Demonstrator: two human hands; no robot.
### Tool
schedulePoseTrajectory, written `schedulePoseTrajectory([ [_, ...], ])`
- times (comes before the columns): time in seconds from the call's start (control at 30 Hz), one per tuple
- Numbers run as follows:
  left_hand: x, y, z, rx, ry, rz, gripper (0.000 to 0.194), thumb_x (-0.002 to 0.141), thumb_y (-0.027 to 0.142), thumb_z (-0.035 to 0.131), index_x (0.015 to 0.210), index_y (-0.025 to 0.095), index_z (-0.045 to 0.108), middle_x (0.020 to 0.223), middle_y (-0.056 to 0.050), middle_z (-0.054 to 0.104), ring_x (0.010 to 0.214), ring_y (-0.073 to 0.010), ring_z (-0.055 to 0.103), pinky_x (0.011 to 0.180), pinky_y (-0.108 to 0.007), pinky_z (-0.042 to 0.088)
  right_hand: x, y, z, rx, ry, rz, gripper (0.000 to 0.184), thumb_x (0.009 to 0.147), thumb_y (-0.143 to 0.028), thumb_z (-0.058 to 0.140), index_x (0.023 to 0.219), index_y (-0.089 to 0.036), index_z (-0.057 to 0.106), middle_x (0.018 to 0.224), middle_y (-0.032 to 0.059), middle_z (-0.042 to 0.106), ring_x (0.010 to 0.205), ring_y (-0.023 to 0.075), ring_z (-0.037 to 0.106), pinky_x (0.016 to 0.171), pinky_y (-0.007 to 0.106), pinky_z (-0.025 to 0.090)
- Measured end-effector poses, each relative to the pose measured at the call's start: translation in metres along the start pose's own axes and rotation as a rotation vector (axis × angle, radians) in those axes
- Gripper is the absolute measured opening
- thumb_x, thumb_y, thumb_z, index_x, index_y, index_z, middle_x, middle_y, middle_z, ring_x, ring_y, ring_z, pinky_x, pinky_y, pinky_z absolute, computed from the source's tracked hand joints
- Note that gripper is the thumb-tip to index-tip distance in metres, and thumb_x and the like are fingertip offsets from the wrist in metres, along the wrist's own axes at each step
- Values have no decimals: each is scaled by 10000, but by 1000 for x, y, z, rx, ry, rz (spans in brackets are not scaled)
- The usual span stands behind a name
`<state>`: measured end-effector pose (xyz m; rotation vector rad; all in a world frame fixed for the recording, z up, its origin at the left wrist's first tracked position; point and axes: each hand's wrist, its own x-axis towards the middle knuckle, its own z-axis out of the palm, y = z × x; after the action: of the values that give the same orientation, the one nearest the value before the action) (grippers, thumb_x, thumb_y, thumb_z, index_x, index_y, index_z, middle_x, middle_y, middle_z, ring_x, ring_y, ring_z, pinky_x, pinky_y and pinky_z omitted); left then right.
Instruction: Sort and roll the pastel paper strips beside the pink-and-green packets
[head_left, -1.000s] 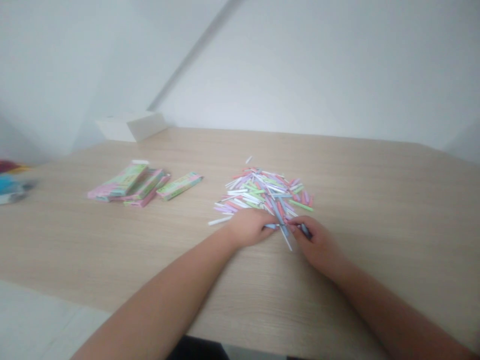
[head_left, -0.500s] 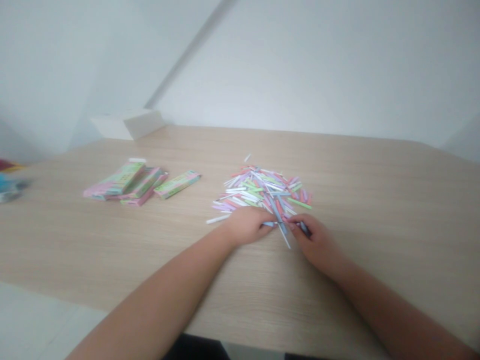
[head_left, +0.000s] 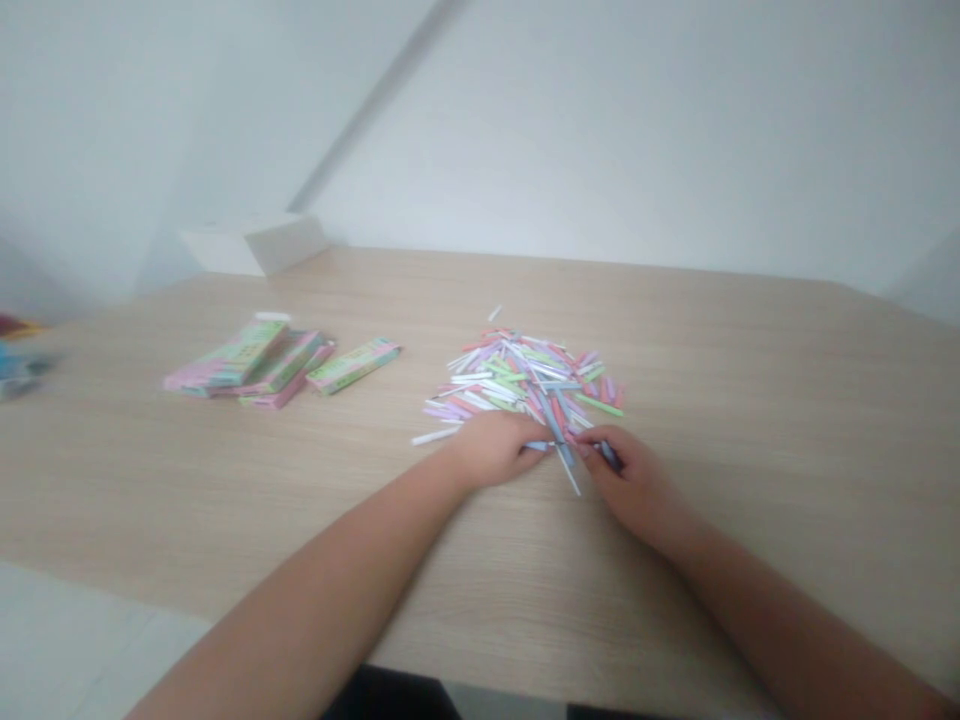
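A loose heap of thin pastel sticks (head_left: pixel 499 378), in white, green, pink, purple and grey-blue, lies on the table before me. At its near edge, my left hand (head_left: pixel 496 448) is closed round a light blue stick (head_left: pixel 537 445), whose tip points right. My right hand (head_left: pixel 626 480) faces it, with thumb and fingertips pinched together and a dark blue stick-like piece (head_left: pixel 610 457) showing within the grip. The fingertips of both hands almost meet. Between them a grey-blue stick (head_left: pixel 554 420) and a thin white stick (head_left: pixel 570 473) slant towards me. Blur hides finer detail.
Several flat pink-and-green boxes (head_left: pixel 255 355) are stacked to the left, and a single similar box (head_left: pixel 355 366) lies nearer the heap. A white box (head_left: pixel 259 245) stands at the back left. One white stick (head_left: pixel 495 313) lies behind the heap. The table's front edge (head_left: pixel 480 684) is close to me.
Both hands keep practically the same position and grip. The whole view has shifted very slightly; the sticks and boxes stay where they were.
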<state>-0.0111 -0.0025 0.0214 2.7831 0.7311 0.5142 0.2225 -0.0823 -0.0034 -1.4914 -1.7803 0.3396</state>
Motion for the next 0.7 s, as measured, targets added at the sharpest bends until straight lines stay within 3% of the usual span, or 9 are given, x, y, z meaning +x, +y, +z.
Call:
schedulePoseTrajectory([
  [0.7, 3, 4, 1, 5, -23, 20, 305, 1039, 372, 485, 1209, 279, 721, 1147, -42, 760, 1060, -227, 702, 880, -321, 510, -1, -4, 0, -13, -46, 16, 216, 968, -369, 575, 1097, -272, 719, 1101, 53, 764, 1043, 256, 701, 936, 411, 537],
])
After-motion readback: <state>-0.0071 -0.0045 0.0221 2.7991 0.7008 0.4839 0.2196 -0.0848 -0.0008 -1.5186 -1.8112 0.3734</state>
